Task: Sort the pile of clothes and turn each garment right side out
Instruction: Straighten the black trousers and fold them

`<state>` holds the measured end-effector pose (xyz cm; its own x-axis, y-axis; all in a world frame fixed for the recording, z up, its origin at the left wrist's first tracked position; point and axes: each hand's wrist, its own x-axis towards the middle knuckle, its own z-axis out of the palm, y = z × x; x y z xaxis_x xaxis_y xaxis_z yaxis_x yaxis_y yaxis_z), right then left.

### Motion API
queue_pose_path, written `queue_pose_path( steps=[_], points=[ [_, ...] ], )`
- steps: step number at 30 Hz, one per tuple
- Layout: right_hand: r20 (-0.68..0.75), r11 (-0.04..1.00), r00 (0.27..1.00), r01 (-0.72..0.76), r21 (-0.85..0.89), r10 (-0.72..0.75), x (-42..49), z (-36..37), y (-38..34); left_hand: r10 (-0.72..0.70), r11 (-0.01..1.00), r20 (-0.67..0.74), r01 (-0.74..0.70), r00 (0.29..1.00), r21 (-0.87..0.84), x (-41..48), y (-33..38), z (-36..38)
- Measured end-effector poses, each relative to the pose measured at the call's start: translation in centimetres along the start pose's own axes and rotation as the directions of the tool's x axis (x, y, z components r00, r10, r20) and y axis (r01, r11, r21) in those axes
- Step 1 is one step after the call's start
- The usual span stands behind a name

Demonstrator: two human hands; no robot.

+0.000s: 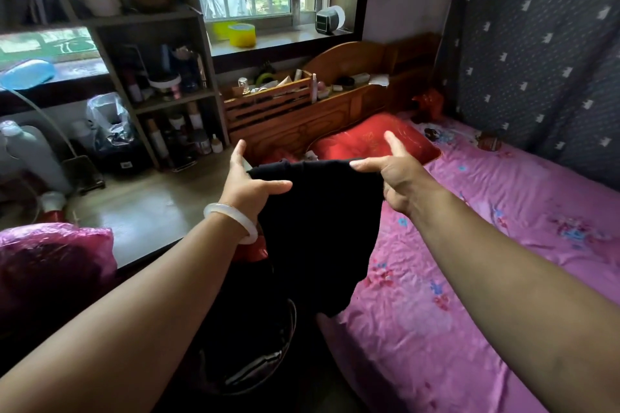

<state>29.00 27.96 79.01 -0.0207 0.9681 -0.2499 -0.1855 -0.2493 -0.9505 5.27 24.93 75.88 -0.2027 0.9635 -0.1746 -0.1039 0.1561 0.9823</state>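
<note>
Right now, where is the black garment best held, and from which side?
The black garment is best gripped at the two corners of its top edge, from either side: it hangs flat from that edge, where the left hand and right hand hold it.

Garment (322,218) too dark to read, can't tell which side is out. Its lower end merges into the shadow at bottom centre. Left grip (248,188) and right grip (399,178): lower fingers hidden behind the cloth. Shelf (174,102) bottles too small to identify. Bed (469,278) cut off at right and bottom edges.
</note>
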Motion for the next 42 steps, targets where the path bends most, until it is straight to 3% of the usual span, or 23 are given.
queue_pose_path(
  steps=[2,5,6,8,11,16,19,21,23,25,27,29,32,34,36,39,42],
  points=[
    [0.153,0.994,0.986,0.082,-0.079,-0.069,-0.6,0.1,0.3,0.117,0.989,0.081,-0.124,0.99,0.087,-0.9,0.5,0.2],
    [0.26,0.984,0.95,0.152,0.088,-0.17,-1.0,-0.1,0.2,0.256,0.946,0.114,-0.273,0.96,0.177,-1.2,1.0,0.1],
    [0.279,0.978,0.941,0.158,0.138,-0.191,-1.1,-0.2,0.2,0.302,0.91,0.144,-0.33,0.942,0.253,-1.3,1.1,0.2],
    [0.327,0.98,0.925,0.199,0.015,-0.193,-1.3,0.1,0.6,0.341,0.79,0.219,-0.405,0.914,0.46,-1.4,1.4,0.5],
    [0.282,0.929,0.942,0.261,-0.263,-0.185,-1.7,0.5,1.4,0.38,0.61,0.146,-0.366,0.913,0.702,-1.6,0.7,0.7],
    [0.27,0.799,0.951,0.278,-0.533,-0.151,-2.1,0.7,0.3,0.37,0.527,0.0,-0.21,0.929,0.823,-1.0,0.2,-0.1],
    [0.255,0.596,0.965,0.241,-0.766,-0.063,-2.4,0.9,-0.5,0.424,0.508,0.003,-0.24,0.906,0.827,-1.1,0.1,0.1],
    [0.22,0.294,0.975,0.214,-0.932,-0.014,-2.9,0.8,-1.8,0.478,0.501,0.063,-0.331,0.876,0.799,-1.2,0.2,0.5],
    [0.198,-0.036,0.98,0.197,-0.98,-0.028,-3.3,1.2,-2.7,0.452,0.53,0.17,-0.417,0.876,0.739,-1.3,0.5,1.1],
    [0.296,-0.133,0.953,0.286,-0.949,-0.061,-3.9,2.3,-2.8,0.408,0.554,0.251,-0.456,0.878,0.696,-1.4,1.0,1.7],
    [0.439,-0.092,0.897,0.434,-0.896,-0.044,-3.7,3.4,-1.6,0.412,0.57,0.303,-0.502,0.859,0.65,-1.5,1.5,2.4],
    [0.458,0.093,0.889,0.457,-0.884,-0.018,-3.1,3.9,0.0,0.43,0.565,0.321,-0.53,0.843,0.632,-1.3,1.8,2.8],
    [0.333,0.361,0.941,0.331,-0.872,-0.059,-1.7,3.8,1.8,0.453,0.565,0.216,-0.466,0.865,0.681,-0.5,1.9,2.3],
    [0.189,0.571,0.981,0.175,-0.802,-0.035,-0.8,4.0,2.3,0.396,0.654,0.082,-0.344,0.915,0.674,0.0,1.6,1.3],
    [0.082,0.786,0.996,0.019,-0.618,0.04,0.0,4.2,2.4,0.295,0.74,-0.046,-0.199,0.954,0.642,0.6,0.5,-0.1],
    [-0.051,0.896,0.988,-0.153,-0.418,0.145,0.9,4.9,1.8,0.089,0.785,-0.177,0.04,0.98,0.618,0.6,-2.5,-2.2],
    [-0.071,0.928,0.97,-0.242,-0.283,0.231,0.9,6.1,1.1,-0.059,0.771,-0.192,0.167,0.98,0.614,-0.3,-5.7,-3.4]
  ],
)
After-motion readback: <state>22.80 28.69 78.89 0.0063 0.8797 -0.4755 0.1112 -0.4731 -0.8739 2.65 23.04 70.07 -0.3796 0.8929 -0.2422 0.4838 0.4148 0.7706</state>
